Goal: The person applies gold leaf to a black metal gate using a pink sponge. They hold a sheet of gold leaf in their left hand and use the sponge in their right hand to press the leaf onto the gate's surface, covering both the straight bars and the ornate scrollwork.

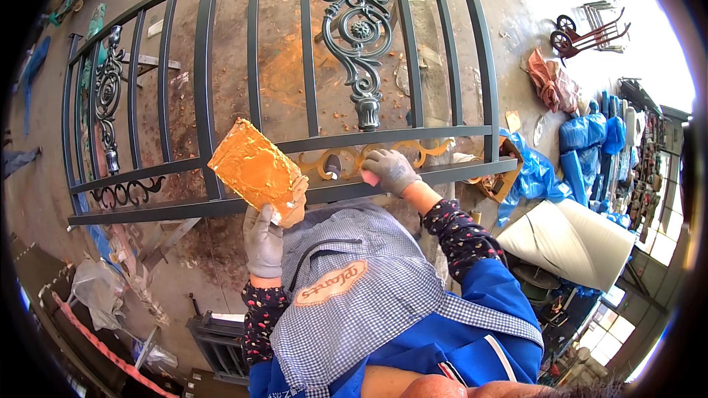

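Note:
My left hand (264, 242), in a grey glove, grips the lower end of a rectangular paint palette board (254, 166). Thick gold-orange paint coats its face, and its near end looks torn and tan. My gloved right hand (394, 171) pinches a small pink sponge (370, 177) with its fingers closed. That sponge is beside a gold scroll ornament (434, 150) set between the two lower rails of a dark grey metal railing (383, 140). Part of the scroll is hidden behind my right hand. Farther left, a similar scroll (127, 192) is dark, without gold.
Upright bars and a dark cast ornament (359, 29) rise beyond my hands. An open cardboard box (505, 173) stands by the railing's right end. Farther right are blue plastic sheeting (535, 177), a white foam roll (571, 239) and a red hand truck (590, 33).

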`<state>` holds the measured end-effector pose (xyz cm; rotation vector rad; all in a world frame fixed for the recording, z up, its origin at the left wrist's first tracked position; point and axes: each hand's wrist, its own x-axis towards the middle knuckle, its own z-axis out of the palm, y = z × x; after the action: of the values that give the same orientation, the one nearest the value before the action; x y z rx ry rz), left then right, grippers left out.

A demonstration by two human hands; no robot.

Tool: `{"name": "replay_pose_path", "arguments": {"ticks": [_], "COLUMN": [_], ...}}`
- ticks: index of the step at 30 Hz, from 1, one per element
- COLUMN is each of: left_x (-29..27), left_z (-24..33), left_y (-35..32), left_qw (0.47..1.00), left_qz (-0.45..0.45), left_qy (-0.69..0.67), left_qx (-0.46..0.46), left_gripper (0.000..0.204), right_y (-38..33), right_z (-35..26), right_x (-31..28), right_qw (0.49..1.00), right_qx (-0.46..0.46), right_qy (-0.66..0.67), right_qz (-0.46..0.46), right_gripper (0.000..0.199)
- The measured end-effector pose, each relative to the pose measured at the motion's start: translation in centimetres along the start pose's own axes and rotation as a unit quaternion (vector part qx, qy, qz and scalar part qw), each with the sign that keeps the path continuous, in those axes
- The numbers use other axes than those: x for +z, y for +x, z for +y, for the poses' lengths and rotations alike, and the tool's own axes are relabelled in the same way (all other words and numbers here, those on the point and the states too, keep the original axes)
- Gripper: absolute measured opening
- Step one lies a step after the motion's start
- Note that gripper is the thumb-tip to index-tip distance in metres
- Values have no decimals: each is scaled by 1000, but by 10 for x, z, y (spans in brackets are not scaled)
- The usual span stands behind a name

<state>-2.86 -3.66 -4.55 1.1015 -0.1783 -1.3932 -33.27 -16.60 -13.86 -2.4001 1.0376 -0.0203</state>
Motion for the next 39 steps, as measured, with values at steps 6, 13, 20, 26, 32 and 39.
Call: {"name": "replay_pose_path", "arguments": {"ticks": [6,13,20,26,32,39], "left_x": [-4,-2,-1,-5,20,16], "left_z": [0,-3,-3,-10,2,20], "left_y": [1,4,8,15,7,18], "left_qw": [1000,1000,1000,996,990,973], "left_qz": [2,5,-4,-70,-109,-179], "left_qy": [-5,-17,-10,36,53,85], "left_qx": [-3,-9,-14,-33,-73,-119], "left_gripper": [38,40,41,48,44,42], "right_y": [-15,-5,-24,9,25,38], "right_z": [36,23,33,-83,-154,-178], "right_x": [-30,-18,-37,-93,-110,-101], "right_qw": [977,985,997,941,932,942], "right_qx": [-88,-79,35,102,71,82], "right_qy": [-164,-145,-74,253,271,157], "right_qz": [-107,-59,-8,202,232,285], "right_gripper": [29,22,30,33,38,42]}}
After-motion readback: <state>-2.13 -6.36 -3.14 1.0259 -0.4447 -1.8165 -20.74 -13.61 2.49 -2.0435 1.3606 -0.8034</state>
